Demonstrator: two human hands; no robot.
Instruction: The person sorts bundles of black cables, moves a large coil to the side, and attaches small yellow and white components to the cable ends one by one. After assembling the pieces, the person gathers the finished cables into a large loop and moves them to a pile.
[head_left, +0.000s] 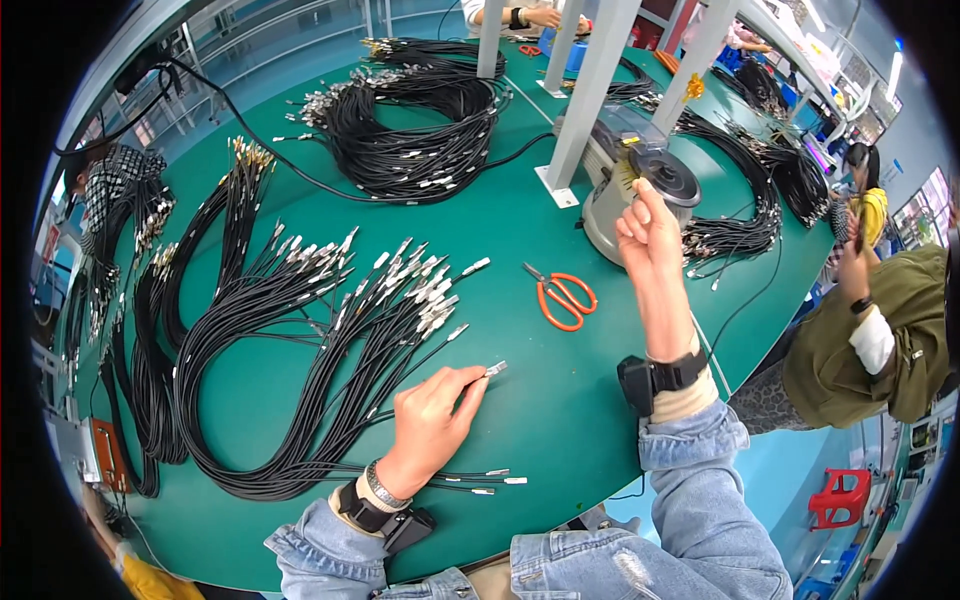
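My left hand (428, 425) pinches the metal-tipped end of a black cable (495, 369) just above the green table. Beside it a large looped bundle of black cables (215, 440) lies with its silver and white connector ends fanned toward the hand. My right hand (652, 235) is raised at a grey machine with a round black disc on top (667, 178). Its thumb and index finger are pressed together near the disc; what they hold, if anything, is too small to make out. Orange-handled snips (565, 300) lie on the table between my hands.
Grey metal posts (580, 105) rise from the green table (545, 420). Further black cable coils lie at the back (400, 150) and right (750, 215). A person in an olive jacket (870, 350) is close on the right. A red stool (840, 498) stands on the floor.
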